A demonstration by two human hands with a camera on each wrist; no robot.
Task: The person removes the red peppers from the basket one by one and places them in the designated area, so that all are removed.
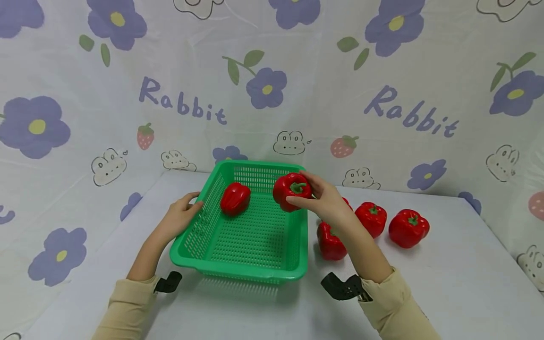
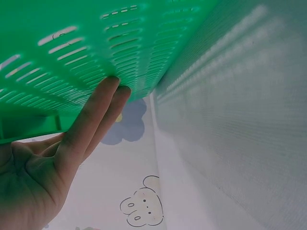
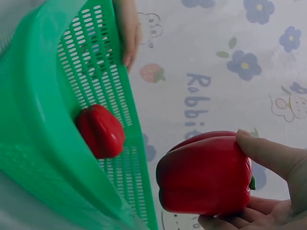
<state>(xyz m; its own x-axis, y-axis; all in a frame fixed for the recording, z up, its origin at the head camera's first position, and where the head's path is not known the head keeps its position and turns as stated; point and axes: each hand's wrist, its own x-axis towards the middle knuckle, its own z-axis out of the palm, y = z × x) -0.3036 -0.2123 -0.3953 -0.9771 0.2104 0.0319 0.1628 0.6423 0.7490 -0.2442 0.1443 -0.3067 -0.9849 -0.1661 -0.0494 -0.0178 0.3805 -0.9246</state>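
A red bell pepper (image 1: 290, 190) with a green stem is in my right hand (image 1: 327, 200), thumb on one side and fingers on the other. It hangs over the right side of a green plastic basket (image 1: 238, 273). Inside the basket, toward its left wall, lies another red bell pepper (image 1: 235, 199). My left hand (image 1: 178, 218) holds the basket's left rim. In the left wrist view, two long fingers (image 2: 91, 120) lie against the outside of the slotted wall, under the rim.
Several more red peppers stand right of the basket: one near it (image 1: 331, 243), one behind my right forearm (image 1: 371, 219), one farther right (image 1: 409, 228). Another is mostly hidden by that arm. A patterned cloth (image 1: 318, 94) hangs behind the white table (image 1: 459, 264).
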